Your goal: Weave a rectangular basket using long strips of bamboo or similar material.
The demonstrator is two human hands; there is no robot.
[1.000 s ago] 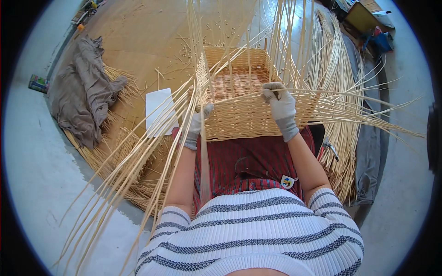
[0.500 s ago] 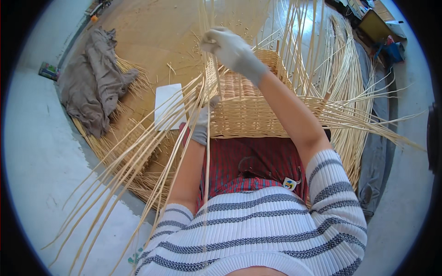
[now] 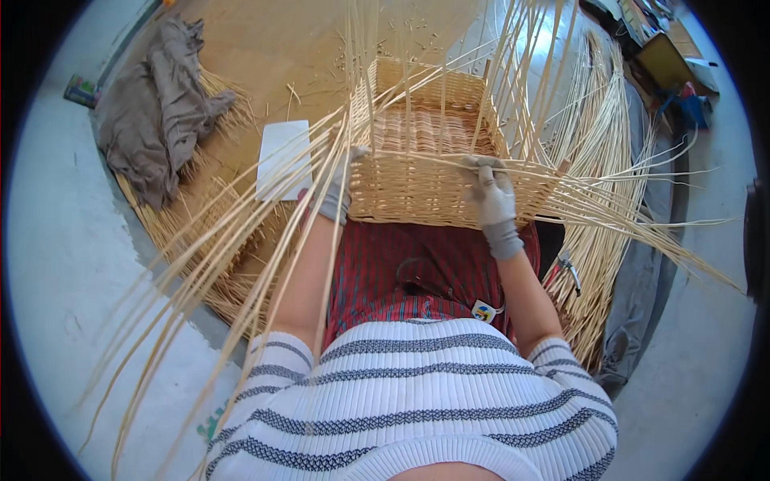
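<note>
The right hand [image 3: 493, 196], raised high above the basket [image 3: 425, 152] half a second ago, is back down at the near rim, gripping a cane [image 3: 417, 156] that now lies across the basket's opening.

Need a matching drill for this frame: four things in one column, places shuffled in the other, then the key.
Things:
1. wicker basket
2. brown cloth
3. white sheet
4. right hand

Places:
A. heaped on the floor at the far left
B. on the basket's near rim, pinching a thin cane
C. on the person's lap, loose canes fanning out from it
D. flat on the floor just left of the basket

Pairs: 1-C, 2-A, 3-D, 4-B
</note>
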